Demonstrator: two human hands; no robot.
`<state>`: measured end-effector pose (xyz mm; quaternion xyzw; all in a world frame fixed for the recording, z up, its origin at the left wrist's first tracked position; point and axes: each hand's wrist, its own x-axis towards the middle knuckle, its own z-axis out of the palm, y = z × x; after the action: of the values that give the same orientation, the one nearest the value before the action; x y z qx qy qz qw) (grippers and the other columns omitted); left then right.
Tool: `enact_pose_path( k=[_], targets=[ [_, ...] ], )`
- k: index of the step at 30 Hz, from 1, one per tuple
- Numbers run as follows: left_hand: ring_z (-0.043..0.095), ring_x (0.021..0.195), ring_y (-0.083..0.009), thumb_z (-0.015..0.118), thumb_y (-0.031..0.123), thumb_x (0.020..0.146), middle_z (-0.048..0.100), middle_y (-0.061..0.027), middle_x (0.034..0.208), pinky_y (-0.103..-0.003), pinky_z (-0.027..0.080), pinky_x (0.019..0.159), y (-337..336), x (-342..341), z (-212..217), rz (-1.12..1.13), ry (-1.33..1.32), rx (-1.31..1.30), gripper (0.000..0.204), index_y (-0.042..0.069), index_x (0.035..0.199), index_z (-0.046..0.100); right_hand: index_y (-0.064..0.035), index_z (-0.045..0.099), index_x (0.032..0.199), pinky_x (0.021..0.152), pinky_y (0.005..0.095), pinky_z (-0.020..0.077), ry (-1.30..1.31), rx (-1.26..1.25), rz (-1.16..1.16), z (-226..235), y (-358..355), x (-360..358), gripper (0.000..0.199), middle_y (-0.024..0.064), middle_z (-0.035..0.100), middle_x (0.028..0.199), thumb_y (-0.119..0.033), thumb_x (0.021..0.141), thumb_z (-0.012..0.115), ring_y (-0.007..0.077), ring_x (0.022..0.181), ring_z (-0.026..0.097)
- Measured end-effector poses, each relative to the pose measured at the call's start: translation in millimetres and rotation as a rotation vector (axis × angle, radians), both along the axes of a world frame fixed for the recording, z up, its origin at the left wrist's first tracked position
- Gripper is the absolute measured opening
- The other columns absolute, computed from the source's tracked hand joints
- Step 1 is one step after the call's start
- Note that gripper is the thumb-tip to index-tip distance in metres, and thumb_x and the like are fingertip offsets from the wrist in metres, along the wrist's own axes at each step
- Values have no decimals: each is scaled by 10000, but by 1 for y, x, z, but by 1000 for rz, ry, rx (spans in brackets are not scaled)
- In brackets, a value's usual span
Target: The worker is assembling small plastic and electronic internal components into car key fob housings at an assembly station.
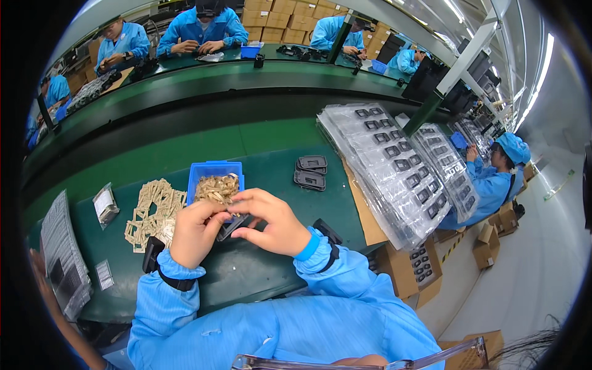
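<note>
In the head view, the part [232, 226], small and black, sits between the two hands, above the near side of the bench [277, 169]; its visible long axis runs aslant, from the near left up to the far right, with the left end closer to the wearer's body; much of its outline is hidden by fingers.

The left hand [198, 229] is closed in a pinch on the part's left side, thumb uppermost; the right hand [271, 221] comes in from the right, narrow, its thumb at the near edge and its fingertips arched over the far end, so that the part appears held from both sides; neither hand is clearly the nearer; a tan bit [237, 215] shows by the right fingertips, though whether it is fixed to the part I cannot tell.

Straight beyond the fingers, very near, stands the bin [240, 176], blue, with tan scraps [217, 186] heaped inside; the frames [153, 206], a loose tan pile, lie left of the bin and beyond the left hand, which is the nearer one to them; the covers [310, 172], black and stacked, lie beyond and to the right, apart from both hands and nearer the right; farther right are the bagged trays [388, 163].
</note>
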<state>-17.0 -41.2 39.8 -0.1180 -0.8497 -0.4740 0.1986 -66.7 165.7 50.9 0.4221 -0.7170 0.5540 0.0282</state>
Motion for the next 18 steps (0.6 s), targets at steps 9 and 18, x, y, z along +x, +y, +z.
enact_pose_path(
  k=[9, 18],
  targets=[
    [675, 854, -253, 621, 168, 1003, 717, -140, 1000, -315, 511, 725, -14, -6, 0, 72, 178, 155, 218, 6, 1107, 722, -43, 744, 899, 836, 364, 565, 239, 159, -219, -3, 31, -14, 253, 138, 691, 1087, -146, 717, 888, 300, 985, 694],
    [677, 888, -217, 573, 119, 1018, 716, -126, 984, -305, 510, 785, -23, -4, 4, 172, 226, 167, 203, -29, 1034, 711, -54, 719, 843, 895, 415, 513, 246, 585, -358, -32, 91, -31, 298, 123, 709, 1014, -161, 649, 917, 324, 1017, 616]
  ],
)
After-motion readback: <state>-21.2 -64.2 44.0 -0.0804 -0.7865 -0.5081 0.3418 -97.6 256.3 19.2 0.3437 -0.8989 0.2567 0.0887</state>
